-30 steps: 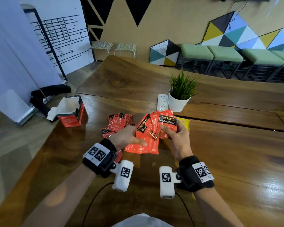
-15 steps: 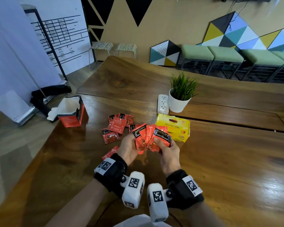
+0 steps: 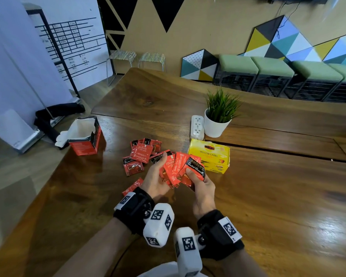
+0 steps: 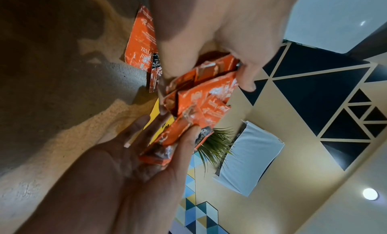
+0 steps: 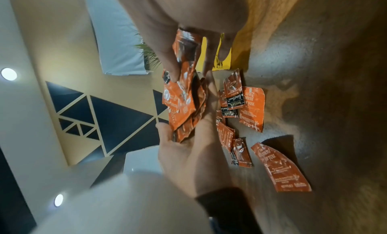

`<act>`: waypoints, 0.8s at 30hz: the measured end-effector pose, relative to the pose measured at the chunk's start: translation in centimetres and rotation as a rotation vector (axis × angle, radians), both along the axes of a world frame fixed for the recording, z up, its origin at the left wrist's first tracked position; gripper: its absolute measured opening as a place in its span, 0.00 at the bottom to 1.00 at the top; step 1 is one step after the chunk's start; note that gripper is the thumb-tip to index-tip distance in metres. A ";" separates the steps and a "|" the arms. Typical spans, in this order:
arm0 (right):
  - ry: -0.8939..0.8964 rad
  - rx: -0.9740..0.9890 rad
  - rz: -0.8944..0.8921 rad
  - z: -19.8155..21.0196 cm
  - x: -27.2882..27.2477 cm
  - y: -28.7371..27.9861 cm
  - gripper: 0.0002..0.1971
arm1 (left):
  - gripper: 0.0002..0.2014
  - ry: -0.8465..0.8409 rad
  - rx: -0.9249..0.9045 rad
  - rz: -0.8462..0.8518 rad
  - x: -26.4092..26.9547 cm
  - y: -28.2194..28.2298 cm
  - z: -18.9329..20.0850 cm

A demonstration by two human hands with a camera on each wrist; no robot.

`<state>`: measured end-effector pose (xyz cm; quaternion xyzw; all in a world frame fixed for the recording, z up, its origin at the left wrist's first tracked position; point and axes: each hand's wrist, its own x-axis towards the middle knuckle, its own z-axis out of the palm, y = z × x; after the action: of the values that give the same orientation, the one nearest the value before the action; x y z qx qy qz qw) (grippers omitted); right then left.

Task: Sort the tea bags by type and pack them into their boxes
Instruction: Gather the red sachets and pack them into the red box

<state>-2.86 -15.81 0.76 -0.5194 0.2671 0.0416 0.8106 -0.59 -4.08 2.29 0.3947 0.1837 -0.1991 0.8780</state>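
Both hands hold one fanned bunch of red tea bag packets (image 3: 179,169) just above the table. My left hand (image 3: 157,173) cups the bunch from the left, thumb on top. My right hand (image 3: 199,183) pinches the front packet, thumb on its black label. The left wrist view shows the bunch (image 4: 201,96) between the two hands, and so does the right wrist view, bunch (image 5: 182,101). Several loose red packets (image 3: 140,154) lie on the table to the left. An open red box (image 3: 86,137) stands at the table's left edge. A closed yellow box (image 3: 209,156) lies right of the bunch.
A white potted plant (image 3: 218,118) and a white power strip (image 3: 197,126) stand behind the yellow box. One loose red packet (image 3: 133,185) lies beside my left wrist. The wooden table (image 3: 278,196) stretches to the right; its left edge runs close to the red box.
Both hands have come down and back toward me with the bunch of packets, which now sits tighter. The yellow box, hidden behind the packets a second ago, is in full view.
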 end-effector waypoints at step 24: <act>-0.956 -1.193 0.201 0.5 -0.9 -2.9 0.17 | 0.44 -0.139 -0.102 -0.243 0.2 0.9 0.0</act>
<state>-3.73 -18.76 1.24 -0.8520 -0.1832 -0.2649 0.4128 -0.37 -3.20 2.25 0.3816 0.0630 -0.2850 0.8770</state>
